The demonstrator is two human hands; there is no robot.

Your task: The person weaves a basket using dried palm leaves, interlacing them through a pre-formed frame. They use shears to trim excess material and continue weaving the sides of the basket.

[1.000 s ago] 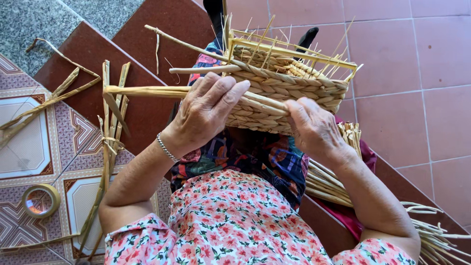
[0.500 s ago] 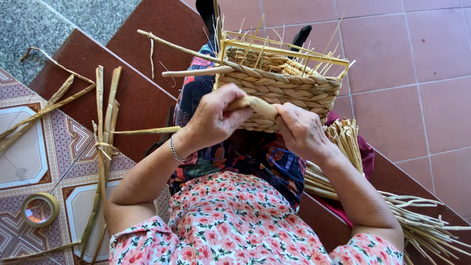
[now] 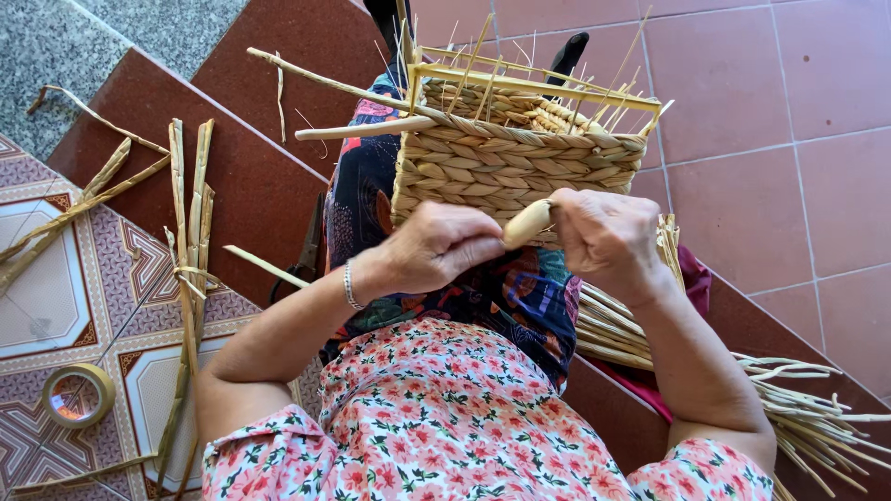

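A half-woven rectangular basket (image 3: 515, 153) of pale straw rests on the person's lap, its plaited wall facing the camera and a frame of thin yellow sticks (image 3: 529, 83) standing along its open top. Loose straw ends poke up from the rim.

Both hands meet at the lower edge of the basket wall. The left hand (image 3: 436, 246) is curled closed, fingertips pinching one end of a thick, pale straw strand (image 3: 527, 223). The right hand (image 3: 608, 237) is also closed, its thumb and fingers gripping the other end of the same strand, so the strand lies short and tilted between the 2 hands, touching the basket's bottom rows. A thin silver bracelet (image 3: 351, 286) circles the left wrist.

The person wears a pink floral blouse (image 3: 445, 417) over dark patterned trousers (image 3: 520, 297) and sits on a dark red step (image 3: 251, 176). A bundle of straw stalks (image 3: 789, 408) lies by the right elbow, fanning out over the step and the red floor tiles (image 3: 770, 111). To the left, several flat dried straw strips (image 3: 190, 232) lie tied together across the step edge and the patterned tiles (image 3: 56, 288), with more strips near them. A roll of tape (image 3: 79, 394) sits on the patterned tiles, well apart from the hands. A dark-handled tool (image 3: 311, 243), partly hidden, lies just beside the left forearm.
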